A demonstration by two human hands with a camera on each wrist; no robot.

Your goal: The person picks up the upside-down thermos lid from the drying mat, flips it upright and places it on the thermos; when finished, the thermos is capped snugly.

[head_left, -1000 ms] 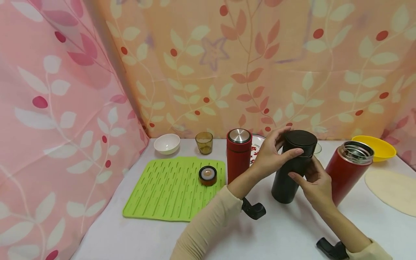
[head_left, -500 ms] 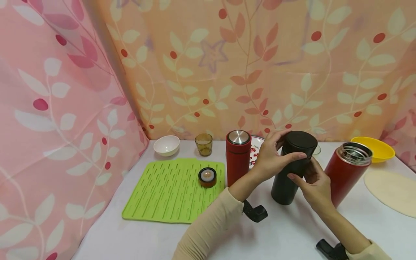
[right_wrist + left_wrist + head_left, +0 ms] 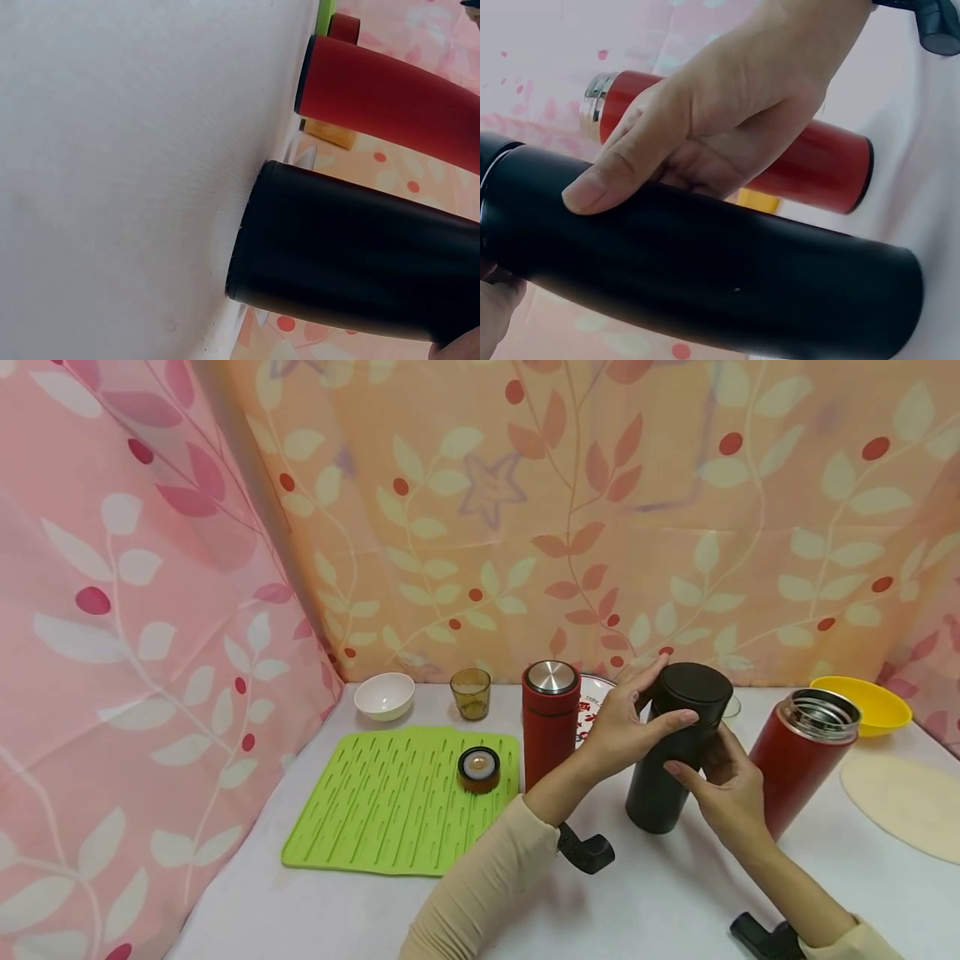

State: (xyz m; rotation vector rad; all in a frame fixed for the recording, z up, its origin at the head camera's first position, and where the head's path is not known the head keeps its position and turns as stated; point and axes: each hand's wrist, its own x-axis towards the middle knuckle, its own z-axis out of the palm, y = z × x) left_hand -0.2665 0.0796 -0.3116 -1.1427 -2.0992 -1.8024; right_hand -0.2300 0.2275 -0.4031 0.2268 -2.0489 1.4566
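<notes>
Black, matte: the bottle (image 3: pixel 660 789) is right of centre on the white surface (image 3: pixel 360 918), upright, long axis near vertical, lid (image 3: pixel 693 683) up, base down. In the head view it leans a bit right going up; open red bottle (image 3: pixel 798 764) leans more the same way, so can't tell real tilt from lens. Both hands are on it: left hand (image 3: pixel 626 718) grasps the lid from the left, thumb across the near side; right hand (image 3: pixel 731 785) grips the body from the right, thumb on the near face. Left wrist view shows a thin pale seam under the lid; can't tell how tight it sits.

Hidden: most other fingers go behind the bottle. Left wrist view cuts off the lid, right wrist view the whole top; base edge there is dark, seems to meet the surface. Capped red bottle (image 3: pixel 550 727), left, loses its lower part behind the left sleeve (image 3: pixel 487 877). Open red one, right, mouth up, is partly behind the right hand; touching or not, can't tell. Plate (image 3: pixel 592 697), far side, mostly covered. Glass dish (image 3: pixel 733 703) behind the black bottle: just a sliver. Beige mat (image 3: pixel 903 802) runs off the right edge
</notes>
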